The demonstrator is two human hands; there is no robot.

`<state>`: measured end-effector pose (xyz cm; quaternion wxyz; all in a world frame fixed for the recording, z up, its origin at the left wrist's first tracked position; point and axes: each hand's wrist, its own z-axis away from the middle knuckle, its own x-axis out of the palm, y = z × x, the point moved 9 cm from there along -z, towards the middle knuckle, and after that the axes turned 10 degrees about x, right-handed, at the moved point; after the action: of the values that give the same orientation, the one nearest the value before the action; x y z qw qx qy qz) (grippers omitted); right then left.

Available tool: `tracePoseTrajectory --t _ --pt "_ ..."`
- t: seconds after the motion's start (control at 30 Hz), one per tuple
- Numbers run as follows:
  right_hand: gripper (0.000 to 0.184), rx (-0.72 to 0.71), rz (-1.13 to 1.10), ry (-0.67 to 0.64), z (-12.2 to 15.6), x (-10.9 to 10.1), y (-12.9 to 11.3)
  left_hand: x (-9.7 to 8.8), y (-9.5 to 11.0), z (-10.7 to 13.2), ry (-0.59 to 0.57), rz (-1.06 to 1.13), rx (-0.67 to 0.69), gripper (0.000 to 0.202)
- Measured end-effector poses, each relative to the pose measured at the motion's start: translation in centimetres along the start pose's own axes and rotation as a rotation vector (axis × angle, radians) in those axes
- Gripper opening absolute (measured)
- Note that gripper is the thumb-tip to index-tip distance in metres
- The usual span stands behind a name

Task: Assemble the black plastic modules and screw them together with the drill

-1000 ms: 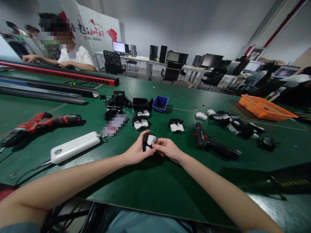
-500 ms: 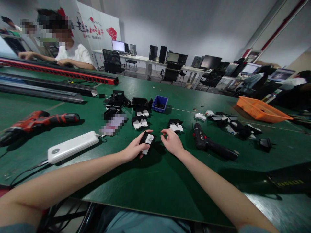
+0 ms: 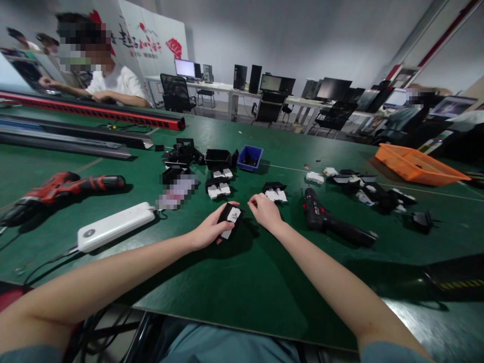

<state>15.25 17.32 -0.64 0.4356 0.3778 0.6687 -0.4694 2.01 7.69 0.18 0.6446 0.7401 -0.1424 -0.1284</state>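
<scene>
My left hand (image 3: 209,230) is wrapped round a black-and-white plastic part (image 3: 233,216), its thumb across the white face. Just to the right, my right hand (image 3: 266,212) hovers with thumb and fingertips pinched together; whatever they hold, if anything, is too small to make out. Beyond it lies another black-and-white part (image 3: 276,193). Similar parts (image 3: 218,189) sit past my left hand, in front of a black bin (image 3: 217,159) and a blue bin (image 3: 250,158) with small dark pieces inside. A black power screwdriver (image 3: 317,214) lies to the right of my right hand.
On the left are a red-and-black drill (image 3: 64,190), a white power bank (image 3: 115,227) and a phone (image 3: 178,191). Long metal rails (image 3: 75,138) lie behind. More parts (image 3: 374,191) and an orange basket (image 3: 416,164) stand right. A person (image 3: 113,83) sits across the table.
My right hand's fingers have closed from a loose curl into a pinch. My left hand keeps its hold on the plastic part. The view has shifted slightly.
</scene>
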Motion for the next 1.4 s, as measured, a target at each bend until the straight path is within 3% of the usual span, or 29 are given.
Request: tracePoseTrajectory --t 0.3,0.47,0.77,0.93,1.17,1.3,1.4 --pt "0.02 -0.031 0.045 -0.036 -0.1 -0.4 -1.0 0.1 0.3 0.1 -0.009 -0.049 -0.02 0.057" --pt "0.024 0.006 0.088 -0.026 -1.7 -0.7 -1.5 0.1 0.2 0.0 -0.011 -0.059 -0.014 0.059" --pt "0.025 0.066 0.207 -0.065 -3.9 0.6 -2.3 -0.2 -0.6 0.1 -0.018 -0.06 0.006 0.059" --pt "0.025 0.024 0.258 -0.11 -2.6 0.4 -2.5 -0.2 -0.7 0.0 -0.016 -0.056 0.015 0.058" --pt "0.019 -0.095 0.287 -0.136 2.7 -0.7 -2.4 -0.1 -0.3 0.1 -0.012 -0.047 0.003 0.057" --pt "0.014 -0.174 0.086 -0.112 5.0 -1.3 -2.0 -0.2 -0.2 0.1 -0.002 -0.052 0.0 0.056" --pt "0.009 -0.066 -0.407 -0.186 4.9 -1.4 -0.5 -0.2 -0.2 0.1 0.004 -0.042 -0.004 0.056"
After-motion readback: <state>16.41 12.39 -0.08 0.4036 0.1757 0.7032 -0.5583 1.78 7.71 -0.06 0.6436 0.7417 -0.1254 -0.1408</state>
